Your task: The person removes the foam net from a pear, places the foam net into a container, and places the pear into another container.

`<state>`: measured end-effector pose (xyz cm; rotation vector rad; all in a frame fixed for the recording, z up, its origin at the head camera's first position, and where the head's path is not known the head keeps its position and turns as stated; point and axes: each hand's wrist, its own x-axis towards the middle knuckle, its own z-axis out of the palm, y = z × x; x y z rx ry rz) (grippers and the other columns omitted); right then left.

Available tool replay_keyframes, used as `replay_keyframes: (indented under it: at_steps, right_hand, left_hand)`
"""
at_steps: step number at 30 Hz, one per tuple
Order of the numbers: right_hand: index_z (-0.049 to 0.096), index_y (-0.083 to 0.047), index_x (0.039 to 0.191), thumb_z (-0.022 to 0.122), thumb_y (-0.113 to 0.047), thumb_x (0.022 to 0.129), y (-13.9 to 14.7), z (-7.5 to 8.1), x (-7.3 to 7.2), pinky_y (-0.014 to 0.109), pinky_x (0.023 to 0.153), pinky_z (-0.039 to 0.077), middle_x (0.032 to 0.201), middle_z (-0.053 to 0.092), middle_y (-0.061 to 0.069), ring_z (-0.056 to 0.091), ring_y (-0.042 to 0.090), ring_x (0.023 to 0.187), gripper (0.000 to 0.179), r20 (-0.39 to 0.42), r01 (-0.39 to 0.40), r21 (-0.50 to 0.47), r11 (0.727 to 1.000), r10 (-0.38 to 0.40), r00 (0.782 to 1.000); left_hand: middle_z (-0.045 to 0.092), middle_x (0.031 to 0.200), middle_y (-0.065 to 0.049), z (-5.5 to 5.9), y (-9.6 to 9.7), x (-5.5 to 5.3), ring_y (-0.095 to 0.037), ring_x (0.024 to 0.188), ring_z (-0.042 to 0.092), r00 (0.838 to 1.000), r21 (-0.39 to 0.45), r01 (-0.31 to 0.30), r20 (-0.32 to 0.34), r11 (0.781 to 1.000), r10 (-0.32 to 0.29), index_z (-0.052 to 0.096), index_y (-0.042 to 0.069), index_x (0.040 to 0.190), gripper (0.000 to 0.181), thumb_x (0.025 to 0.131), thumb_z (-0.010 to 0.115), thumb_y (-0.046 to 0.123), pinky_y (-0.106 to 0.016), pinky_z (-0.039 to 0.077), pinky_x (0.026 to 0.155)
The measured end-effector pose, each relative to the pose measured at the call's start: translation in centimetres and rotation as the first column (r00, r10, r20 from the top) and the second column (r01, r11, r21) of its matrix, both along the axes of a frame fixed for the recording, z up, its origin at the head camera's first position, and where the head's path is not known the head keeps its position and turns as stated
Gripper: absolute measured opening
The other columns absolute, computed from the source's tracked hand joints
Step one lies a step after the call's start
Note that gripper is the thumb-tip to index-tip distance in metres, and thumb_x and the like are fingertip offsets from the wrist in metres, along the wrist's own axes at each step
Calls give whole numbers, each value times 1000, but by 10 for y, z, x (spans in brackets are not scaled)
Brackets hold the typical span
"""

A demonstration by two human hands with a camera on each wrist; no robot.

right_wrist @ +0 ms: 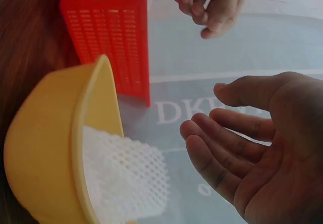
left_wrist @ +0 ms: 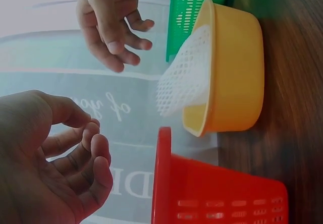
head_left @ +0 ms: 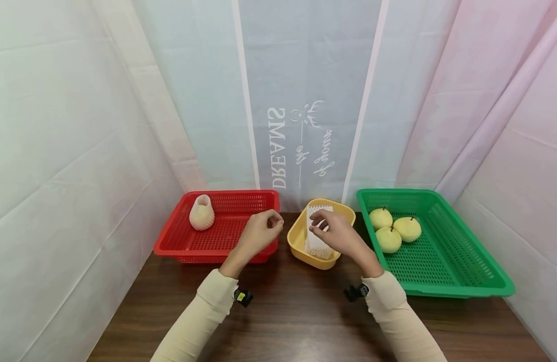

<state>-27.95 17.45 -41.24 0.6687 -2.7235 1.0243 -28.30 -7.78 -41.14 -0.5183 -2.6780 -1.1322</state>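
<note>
My left hand (head_left: 262, 230) hovers over the right edge of the red basket (head_left: 224, 254), its fingers loosely bent and holding nothing. Above the yellow bin (head_left: 298, 236) is my right hand (head_left: 336, 232), fingers relaxed and apart from the thumb, also with nothing in them. White foam net sleeves (head_left: 318, 241) lie flat in the bin, partly hidden by the right hand in the head view; in the right wrist view the foam net (right_wrist: 126, 173) sticks out past the rim. A pear in a foam net (head_left: 202, 215) stands at the red basket's back left.
At the right, a green basket (head_left: 450, 289) holds three bare yellow pears (head_left: 407, 229) in its left part. All the containers stand on a dark wooden table (head_left: 301, 322). Pale curtains with printed lettering (head_left: 278, 148) hang behind and at the sides.
</note>
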Motion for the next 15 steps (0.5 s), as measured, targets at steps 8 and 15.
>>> replay_keyframes:
  at_steps: [8,15]
  right_hand:
    - [72,-3,115,76,-13,97,-21,-6,-10,41,82,63,109,76,11,75,24,91,21,-1,17,6,1000,-17,1000]
    - [72,-2,119,75,-15,97,-35,-7,-16,41,81,63,116,75,15,74,26,93,25,31,36,10,999,-36,999]
  left_hand:
    - [69,91,0,3,-9,-4,-17,85,61,999,9,-32,-5,999,32,75,15,103,8,100,68,18,-33,54,78]
    - [68,94,-2,4,-17,-7,-19,86,60,998,-15,-55,-11,998,55,74,14,103,8,100,67,17,-34,54,79]
